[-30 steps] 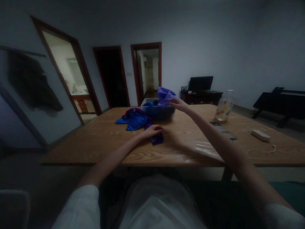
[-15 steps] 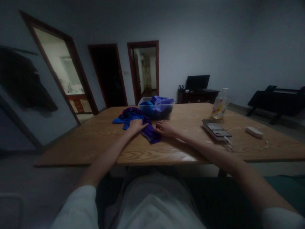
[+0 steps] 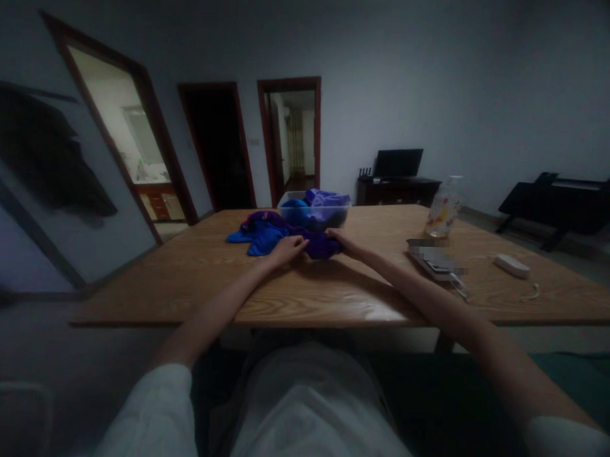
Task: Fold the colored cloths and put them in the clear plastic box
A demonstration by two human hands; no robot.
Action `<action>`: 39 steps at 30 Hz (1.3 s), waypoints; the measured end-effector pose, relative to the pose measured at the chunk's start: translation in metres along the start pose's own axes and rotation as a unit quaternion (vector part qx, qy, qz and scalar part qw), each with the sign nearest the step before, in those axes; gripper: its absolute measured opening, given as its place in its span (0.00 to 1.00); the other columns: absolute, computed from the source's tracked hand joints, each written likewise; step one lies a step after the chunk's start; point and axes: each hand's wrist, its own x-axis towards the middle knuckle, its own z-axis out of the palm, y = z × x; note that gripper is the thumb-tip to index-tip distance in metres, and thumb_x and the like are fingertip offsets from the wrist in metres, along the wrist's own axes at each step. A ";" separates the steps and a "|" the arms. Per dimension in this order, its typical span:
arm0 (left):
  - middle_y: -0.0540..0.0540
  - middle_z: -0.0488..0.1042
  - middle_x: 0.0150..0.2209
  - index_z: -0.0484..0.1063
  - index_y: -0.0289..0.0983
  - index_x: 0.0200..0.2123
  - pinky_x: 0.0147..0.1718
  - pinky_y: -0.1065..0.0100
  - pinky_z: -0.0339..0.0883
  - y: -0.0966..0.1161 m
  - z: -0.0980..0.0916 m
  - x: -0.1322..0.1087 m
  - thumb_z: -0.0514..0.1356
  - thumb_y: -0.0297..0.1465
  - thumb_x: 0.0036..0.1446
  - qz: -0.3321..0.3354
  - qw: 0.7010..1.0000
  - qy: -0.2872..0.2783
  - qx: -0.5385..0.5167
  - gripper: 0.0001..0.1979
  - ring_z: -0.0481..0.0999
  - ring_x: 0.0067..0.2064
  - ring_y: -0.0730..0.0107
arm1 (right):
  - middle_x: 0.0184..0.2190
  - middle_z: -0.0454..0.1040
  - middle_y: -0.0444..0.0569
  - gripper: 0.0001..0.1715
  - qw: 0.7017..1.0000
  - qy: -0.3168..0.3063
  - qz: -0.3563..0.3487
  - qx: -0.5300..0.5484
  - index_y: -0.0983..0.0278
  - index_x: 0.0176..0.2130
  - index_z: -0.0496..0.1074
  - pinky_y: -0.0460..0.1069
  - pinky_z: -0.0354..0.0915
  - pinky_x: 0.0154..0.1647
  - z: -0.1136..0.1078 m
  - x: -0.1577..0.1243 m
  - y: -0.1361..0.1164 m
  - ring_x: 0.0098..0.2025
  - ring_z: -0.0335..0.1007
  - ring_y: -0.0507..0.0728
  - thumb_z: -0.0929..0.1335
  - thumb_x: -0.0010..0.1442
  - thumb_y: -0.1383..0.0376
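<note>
A purple cloth garment (image 3: 317, 246) stretches between my two hands, just above or on the wooden table (image 3: 193, 278). My left hand (image 3: 289, 251) is closed on its left part, fingers curled. My right hand (image 3: 342, 242) grips its right end. To the left of them lies a bright blue cloth (image 3: 265, 236), bunched up with a dark piece with pink trim behind it. Right behind my hands stands a clear plastic bin (image 3: 339, 216) holding blue and lilac cloths (image 3: 328, 204). Folds hide my fingertips.
On the table's right side are a clear bottle (image 3: 442, 210), a phone-like device (image 3: 434, 261) with a white cable, and a small white case (image 3: 512, 266) with a cord. A TV (image 3: 398, 163) stands on a dark cabinet against the far wall.
My right hand has taken hold of the purple garment's end and shifted up and right with it. My left hand has moved right and closed on the cloth, which now lies more sideways.
</note>
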 end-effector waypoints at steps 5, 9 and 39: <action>0.44 0.76 0.46 0.71 0.40 0.53 0.43 0.65 0.70 0.029 -0.006 -0.014 0.62 0.49 0.64 0.103 0.994 0.031 0.027 0.23 0.78 0.43 0.61 | 0.27 0.73 0.44 0.14 0.983 0.032 0.097 0.152 0.63 0.37 0.71 0.44 0.65 0.25 -0.004 0.010 0.005 0.26 0.66 0.52 0.71 0.57 0.56; 0.40 0.74 0.52 0.72 0.39 0.53 0.52 0.61 0.70 0.040 0.002 -0.015 0.67 0.43 0.59 0.145 0.986 0.047 0.069 0.23 0.76 0.52 0.56 | 0.30 0.76 0.46 0.14 0.980 0.017 0.094 0.173 0.65 0.40 0.73 0.44 0.69 0.27 0.006 0.007 0.006 0.29 0.70 0.52 0.73 0.58 0.58; 0.44 0.80 0.45 0.73 0.39 0.46 0.49 0.66 0.70 0.025 0.010 0.000 0.52 0.39 0.73 -0.021 0.991 0.115 -0.064 0.13 0.80 0.47 0.61 | 0.37 0.77 0.49 0.15 0.967 0.019 -0.141 -0.210 0.64 0.40 0.76 0.51 0.70 0.42 0.014 0.005 0.015 0.38 0.71 0.58 0.65 0.65 0.57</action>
